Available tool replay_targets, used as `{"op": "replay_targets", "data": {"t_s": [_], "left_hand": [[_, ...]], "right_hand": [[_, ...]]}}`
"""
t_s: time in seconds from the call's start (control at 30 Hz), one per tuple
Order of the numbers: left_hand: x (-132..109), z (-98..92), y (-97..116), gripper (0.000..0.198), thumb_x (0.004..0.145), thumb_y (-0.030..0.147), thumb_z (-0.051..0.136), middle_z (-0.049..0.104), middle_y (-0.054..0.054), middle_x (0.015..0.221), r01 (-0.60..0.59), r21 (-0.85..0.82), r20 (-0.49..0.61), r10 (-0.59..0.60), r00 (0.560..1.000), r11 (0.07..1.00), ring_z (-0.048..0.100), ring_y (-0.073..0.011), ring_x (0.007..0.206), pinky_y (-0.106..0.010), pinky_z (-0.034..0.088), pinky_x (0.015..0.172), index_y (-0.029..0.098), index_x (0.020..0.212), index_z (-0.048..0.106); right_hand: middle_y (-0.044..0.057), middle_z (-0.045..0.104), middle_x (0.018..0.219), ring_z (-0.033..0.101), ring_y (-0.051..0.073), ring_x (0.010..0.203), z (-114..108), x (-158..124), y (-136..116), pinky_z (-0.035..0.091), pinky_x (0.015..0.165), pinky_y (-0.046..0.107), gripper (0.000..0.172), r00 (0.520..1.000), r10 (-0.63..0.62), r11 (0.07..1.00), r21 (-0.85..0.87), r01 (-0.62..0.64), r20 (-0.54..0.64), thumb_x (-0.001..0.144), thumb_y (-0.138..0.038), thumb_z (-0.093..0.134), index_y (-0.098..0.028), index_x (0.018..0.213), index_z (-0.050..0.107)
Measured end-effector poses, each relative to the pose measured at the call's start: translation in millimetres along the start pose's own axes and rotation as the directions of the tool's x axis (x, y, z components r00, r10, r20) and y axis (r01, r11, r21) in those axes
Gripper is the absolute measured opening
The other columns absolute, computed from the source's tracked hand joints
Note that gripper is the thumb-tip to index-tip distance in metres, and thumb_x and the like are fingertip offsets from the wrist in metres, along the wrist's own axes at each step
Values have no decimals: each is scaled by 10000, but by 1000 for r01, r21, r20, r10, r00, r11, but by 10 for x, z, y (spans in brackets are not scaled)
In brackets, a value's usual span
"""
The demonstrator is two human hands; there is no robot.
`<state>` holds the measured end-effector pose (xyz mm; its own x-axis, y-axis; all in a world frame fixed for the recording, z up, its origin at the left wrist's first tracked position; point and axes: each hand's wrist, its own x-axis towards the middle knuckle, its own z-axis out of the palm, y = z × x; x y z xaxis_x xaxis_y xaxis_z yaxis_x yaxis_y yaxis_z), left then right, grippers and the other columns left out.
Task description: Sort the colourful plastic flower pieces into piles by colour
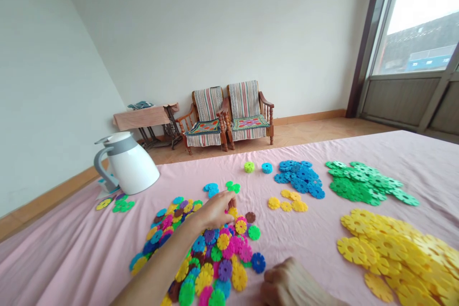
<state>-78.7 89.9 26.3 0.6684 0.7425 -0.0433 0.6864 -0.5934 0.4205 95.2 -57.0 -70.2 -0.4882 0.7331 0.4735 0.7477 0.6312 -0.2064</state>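
A mixed heap of flower-shaped plastic discs (204,277) in many colours lies in front of me. My left hand (217,208) reaches over the far edge of this heap, palm down, its thumb and fingers apart around a few pink and yellow discs. I see no disc lifted by it. Low in the view, my right hand (287,282) rests curled on the cloth, right of the heap, near a dark blue disc (258,263). Its fingers are closed, and whatever may be inside is hidden.
Sorted discs lie rightward: yellow pile (401,253), green pile (366,182), blue pile (300,178), small yellow group (289,201). Two short stacks, lime (249,167) and light blue (267,168), stand behind. A white jug (132,165) stands left on the pink cloth (86,253).
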Motion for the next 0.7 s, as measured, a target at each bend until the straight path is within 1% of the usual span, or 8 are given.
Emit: {"op": "replay_targets", "data": {"t_s": [0.07,0.1,0.17,0.27,0.37,0.47,0.6,0.7], "left_hand": [[-8,-4,34,221,563,80,583,499,50,671,25,-50,-12,-26,1000,998,450,-118,620,-208,301,546,181,748,516],[-15,-5,47,213,559,74,577,483,57,639,32,-80,-19,-34,999,996,440,-114,596,-209,286,533,182,730,510],[-28,-3,61,184,569,69,564,473,62,607,34,-132,-35,-39,999,991,439,-110,575,-211,281,525,182,701,503],[-18,28,55,131,618,81,538,507,48,623,26,-192,-71,-40,997,981,486,-118,601,-212,325,548,177,703,515],[55,108,73,92,669,103,518,536,31,646,31,-282,-123,-68,990,959,532,-123,618,-212,382,562,169,734,521],[192,236,174,80,691,104,510,553,22,652,38,-375,-157,-104,982,926,559,-116,596,-204,418,544,164,743,513],[453,433,396,98,686,78,528,562,26,622,40,-453,-178,-135,975,890,576,-108,556,-192,427,514,161,738,520],[635,526,507,104,719,91,526,596,8,668,49,-488,-190,-161,968,871,601,-106,562,-187,431,504,154,801,531]], "right_hand": [[-74,490,438,257,57,356,-81,5,-22,137,390,282,333,995,-93,994,-61,95,42,743,-256,618,-180,463,455],[-70,517,458,307,57,358,-120,7,-34,144,392,285,310,992,-119,987,-109,123,41,765,-250,600,-187,487,478],[-59,546,479,396,70,371,-189,1,-50,151,400,298,265,991,-130,972,-196,131,16,770,-234,585,-199,518,507],[-37,574,499,475,106,392,-274,-33,-36,130,415,321,193,997,-80,958,-276,78,4,727,-161,575,-213,546,532],[-24,596,523,512,125,396,-334,-75,11,121,422,328,198,997,70,940,-332,-78,-36,743,-113,531,-222,579,541],[-23,606,550,545,130,405,-342,-103,50,155,424,320,214,979,186,925,-321,-202,-80,802,-137,495,-229,613,535],[-26,599,559,567,131,423,-322,-121,65,210,425,300,219,982,175,942,-278,-190,-78,834,-168,482,-233,629,520],[-32,593,563,557,120,418,-337,-138,61,232,426,289,224,984,155,950,-259,-174,-93,845,-179,479,-233,631,509]]}}
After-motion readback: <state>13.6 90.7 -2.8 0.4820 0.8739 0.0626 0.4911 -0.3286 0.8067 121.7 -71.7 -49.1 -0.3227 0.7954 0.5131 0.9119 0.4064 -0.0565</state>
